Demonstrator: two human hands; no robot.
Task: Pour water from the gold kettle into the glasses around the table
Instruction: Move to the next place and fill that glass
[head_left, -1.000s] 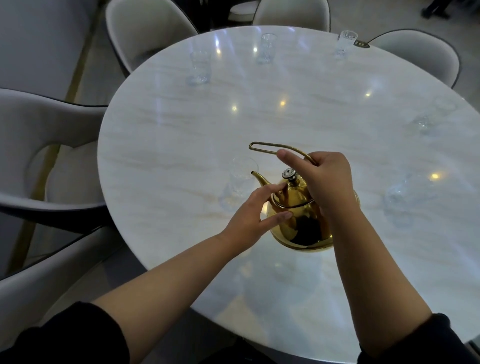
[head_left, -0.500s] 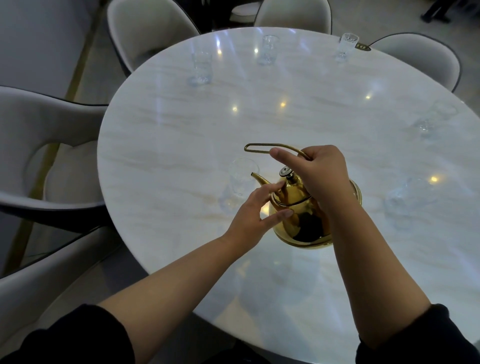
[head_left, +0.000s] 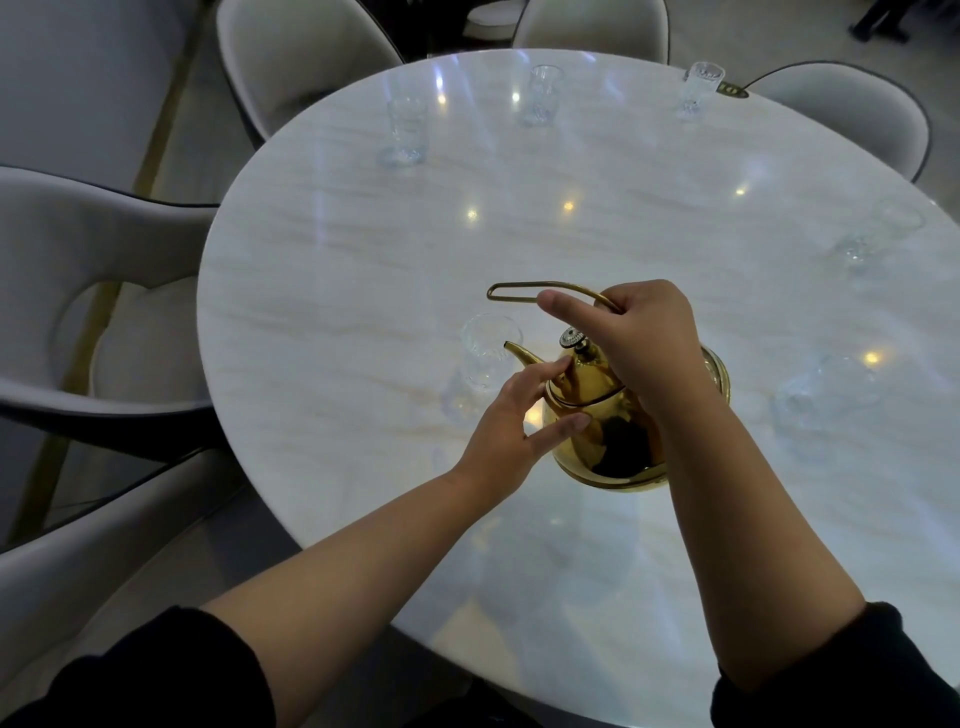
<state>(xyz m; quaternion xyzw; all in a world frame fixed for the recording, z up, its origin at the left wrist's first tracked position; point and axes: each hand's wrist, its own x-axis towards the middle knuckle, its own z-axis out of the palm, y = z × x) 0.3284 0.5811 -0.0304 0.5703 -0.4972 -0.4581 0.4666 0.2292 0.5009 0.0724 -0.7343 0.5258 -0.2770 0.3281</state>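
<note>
The gold kettle (head_left: 608, 415) is tilted to the left above the round marble table (head_left: 363, 260). My right hand (head_left: 644, 343) grips its wire handle from above. My left hand (head_left: 519, 415) touches the kettle's side and lid with straight fingers. The spout points at a clear glass (head_left: 485, 353) just left of it. Other clear glasses stand around the table: far left (head_left: 405, 130), far middle (head_left: 543, 93), far right (head_left: 698, 88), right edge (head_left: 872, 234) and near right (head_left: 821, 389).
Pale upholstered chairs ring the table: one at the left (head_left: 78, 291), one at the back left (head_left: 301, 57), one at the back (head_left: 592, 26), one at the back right (head_left: 852, 109). A small gold object (head_left: 732, 91) lies by the far right glass.
The kettle has tipped further left, and its spout has come closer to the rim of the near glass. Both hands kept their hold and moved with it.
</note>
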